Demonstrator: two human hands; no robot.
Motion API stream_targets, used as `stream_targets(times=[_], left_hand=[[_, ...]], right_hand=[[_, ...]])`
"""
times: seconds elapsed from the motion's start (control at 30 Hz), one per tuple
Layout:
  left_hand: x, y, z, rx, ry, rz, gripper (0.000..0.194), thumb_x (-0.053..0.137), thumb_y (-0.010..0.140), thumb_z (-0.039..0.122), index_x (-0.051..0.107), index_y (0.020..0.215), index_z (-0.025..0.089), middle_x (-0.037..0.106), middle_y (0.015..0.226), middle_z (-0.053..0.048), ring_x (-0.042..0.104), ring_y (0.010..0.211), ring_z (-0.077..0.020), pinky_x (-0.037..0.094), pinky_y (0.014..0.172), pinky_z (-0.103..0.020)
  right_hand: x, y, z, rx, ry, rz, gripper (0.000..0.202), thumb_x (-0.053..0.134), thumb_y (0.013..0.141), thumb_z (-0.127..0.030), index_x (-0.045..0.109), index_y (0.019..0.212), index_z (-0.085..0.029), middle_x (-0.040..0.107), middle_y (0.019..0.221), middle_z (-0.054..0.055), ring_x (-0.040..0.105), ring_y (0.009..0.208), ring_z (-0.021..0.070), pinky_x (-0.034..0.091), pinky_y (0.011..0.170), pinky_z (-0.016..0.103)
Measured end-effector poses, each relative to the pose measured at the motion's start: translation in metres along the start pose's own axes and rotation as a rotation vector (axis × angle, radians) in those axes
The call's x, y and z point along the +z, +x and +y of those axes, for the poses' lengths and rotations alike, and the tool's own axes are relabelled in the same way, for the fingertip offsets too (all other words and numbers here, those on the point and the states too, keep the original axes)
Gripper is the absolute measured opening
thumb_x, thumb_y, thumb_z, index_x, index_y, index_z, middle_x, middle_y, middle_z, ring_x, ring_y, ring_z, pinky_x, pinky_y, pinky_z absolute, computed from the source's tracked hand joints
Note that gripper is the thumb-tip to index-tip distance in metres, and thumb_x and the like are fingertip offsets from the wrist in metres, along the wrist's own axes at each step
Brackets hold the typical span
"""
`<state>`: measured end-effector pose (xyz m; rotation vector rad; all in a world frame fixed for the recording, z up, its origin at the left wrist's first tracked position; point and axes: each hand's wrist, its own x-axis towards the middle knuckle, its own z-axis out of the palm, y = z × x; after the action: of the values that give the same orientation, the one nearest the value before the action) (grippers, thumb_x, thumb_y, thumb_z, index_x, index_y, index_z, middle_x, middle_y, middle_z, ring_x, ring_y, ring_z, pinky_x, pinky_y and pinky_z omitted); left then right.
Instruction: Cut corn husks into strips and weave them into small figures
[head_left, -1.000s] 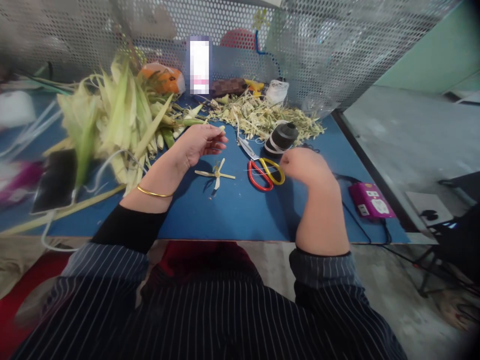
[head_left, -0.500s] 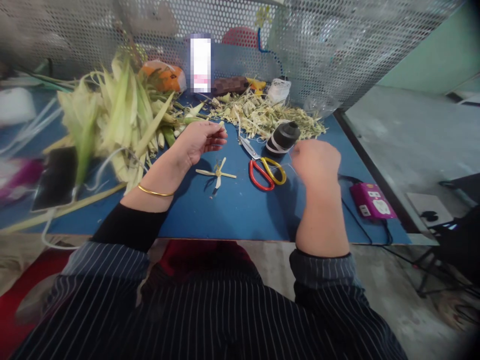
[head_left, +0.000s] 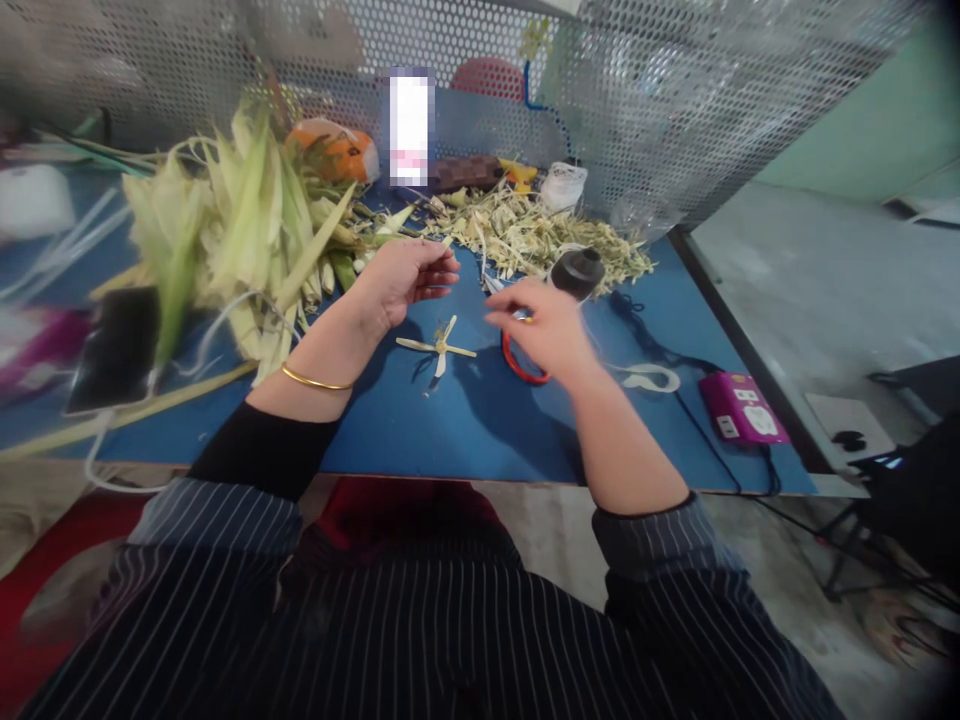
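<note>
My left hand [head_left: 409, 278] is closed in a pinch, with a small pale piece of husk [head_left: 448, 241] showing at its fingertips. Over the scissors [head_left: 525, 362] is my right hand [head_left: 541, 320], its fingers bent and drawn together; what they hold, if anything, I cannot make out. Only the red handle loop and part of the blades of the scissors show. Below and between the hands, a small cross-shaped husk piece [head_left: 440, 347] lies on the blue table [head_left: 450, 430]. Just behind my right hand stands a black spool [head_left: 577, 272] of thread.
Large corn husks [head_left: 247, 220] fill the left side, beside a dark phone [head_left: 116, 350] with a white cable. Husk scraps [head_left: 525, 230] lie along the back near a perforated metal screen [head_left: 480, 100]. A purple box [head_left: 744, 408] with black cords sits at the right.
My right hand has moved left from beside the spool to above the scissors, now covering the yellow handle. A white loop it had hidden shows at the right. My left hand keeps its pinch.
</note>
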<state>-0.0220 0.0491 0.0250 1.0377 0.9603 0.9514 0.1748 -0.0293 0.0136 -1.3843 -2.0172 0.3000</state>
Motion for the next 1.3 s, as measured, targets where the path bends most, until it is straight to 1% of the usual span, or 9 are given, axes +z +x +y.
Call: stream_targets(times=[0.13, 0.23, 0.3, 0.4, 0.5, 0.63, 0.93, 1.2, 1.3], left_hand=[[-0.002, 0.001, -0.001, 0.032, -0.008, -0.016, 0.010, 0.061, 0.082, 0.022, 0.061, 0.076, 0.014, 0.068, 0.073, -0.005, 0.062, 0.062, -0.0102, 0.050, 0.063, -0.023], [-0.001, 0.000, 0.000, 0.061, 0.010, -0.010, 0.010, 0.062, 0.082, 0.022, 0.061, 0.077, 0.014, 0.068, 0.074, -0.004, 0.062, 0.061, -0.0098, 0.050, 0.061, -0.023], [0.000, -0.002, 0.003, 0.078, 0.035, 0.019, 0.010, 0.063, 0.082, 0.024, 0.061, 0.077, 0.015, 0.067, 0.073, -0.004, 0.063, 0.062, -0.0098, 0.049, 0.061, -0.022], [0.002, -0.007, 0.010, 0.140, 0.062, 0.092, 0.011, 0.065, 0.081, 0.026, 0.061, 0.077, 0.017, 0.066, 0.070, -0.003, 0.064, 0.064, -0.0107, 0.050, 0.062, -0.022], [0.002, -0.012, 0.017, 0.229, 0.076, 0.153, 0.009, 0.063, 0.082, 0.027, 0.062, 0.079, 0.018, 0.066, 0.069, -0.001, 0.064, 0.068, -0.0108, 0.050, 0.064, -0.022], [0.004, -0.015, 0.015, 0.281, 0.101, 0.121, 0.012, 0.064, 0.082, 0.029, 0.062, 0.077, 0.018, 0.067, 0.073, -0.002, 0.063, 0.069, -0.0103, 0.048, 0.064, -0.022], [0.026, -0.029, -0.009, 0.202, 0.168, -0.159, 0.021, 0.072, 0.075, 0.037, 0.065, 0.079, 0.017, 0.069, 0.084, -0.003, 0.064, 0.080, -0.0125, 0.048, 0.074, -0.025], [0.030, -0.034, -0.014, 0.210, 0.152, -0.139, 0.020, 0.073, 0.073, 0.038, 0.069, 0.078, 0.018, 0.070, 0.086, -0.002, 0.062, 0.085, -0.0138, 0.045, 0.082, -0.028], [0.030, -0.035, -0.012, 0.145, 0.121, -0.197, 0.019, 0.074, 0.073, 0.035, 0.069, 0.077, 0.018, 0.070, 0.087, -0.002, 0.062, 0.083, -0.0130, 0.046, 0.082, -0.028]], right_hand=[[0.052, 0.004, -0.014, -0.023, 0.020, -0.181, 0.018, 0.069, 0.078, -0.030, 0.068, 0.090, -0.017, 0.062, 0.087, 0.005, 0.059, 0.075, 0.0158, 0.045, 0.072, 0.029], [0.067, 0.011, -0.016, -0.009, 0.006, -0.193, 0.008, 0.067, 0.079, -0.025, 0.068, 0.081, -0.017, 0.062, 0.083, 0.004, 0.056, 0.071, 0.0152, 0.043, 0.069, 0.030], [0.062, 0.018, -0.013, 0.037, 0.170, -0.126, 0.007, 0.065, 0.079, -0.023, 0.068, 0.076, -0.018, 0.063, 0.078, 0.003, 0.056, 0.070, 0.0147, 0.043, 0.070, 0.030], [0.042, 0.028, -0.004, 0.235, 0.686, 0.019, 0.008, 0.065, 0.078, -0.026, 0.066, 0.075, -0.019, 0.063, 0.072, 0.000, 0.056, 0.064, 0.0116, 0.044, 0.066, 0.027], [0.026, 0.029, 0.005, 0.475, 1.098, 0.037, 0.012, 0.069, 0.075, -0.029, 0.063, 0.079, -0.019, 0.060, 0.065, -0.003, 0.052, 0.055, 0.0087, 0.042, 0.055, 0.023], [0.020, 0.022, 0.009, 0.711, 1.406, 0.002, 0.009, 0.064, 0.076, -0.021, 0.058, 0.082, -0.018, 0.059, 0.064, -0.004, 0.051, 0.050, 0.0067, 0.044, 0.051, 0.020], [0.018, 0.021, 0.010, 0.824, 1.547, 0.051, 0.005, 0.058, 0.078, -0.014, 0.057, 0.081, -0.017, 0.059, 0.059, -0.004, 0.052, 0.049, 0.0067, 0.043, 0.049, 0.019], [0.019, 0.022, 0.010, 0.851, 1.581, 0.008, 0.007, 0.053, 0.081, -0.011, 0.058, 0.082, -0.016, 0.057, 0.056, -0.004, 0.049, 0.046, 0.0065, 0.042, 0.045, 0.017], [0.019, 0.021, 0.011, 0.852, 1.583, -0.019, 0.010, 0.048, 0.084, -0.012, 0.058, 0.083, -0.015, 0.058, 0.056, -0.003, 0.050, 0.045, 0.0060, 0.043, 0.045, 0.017]])
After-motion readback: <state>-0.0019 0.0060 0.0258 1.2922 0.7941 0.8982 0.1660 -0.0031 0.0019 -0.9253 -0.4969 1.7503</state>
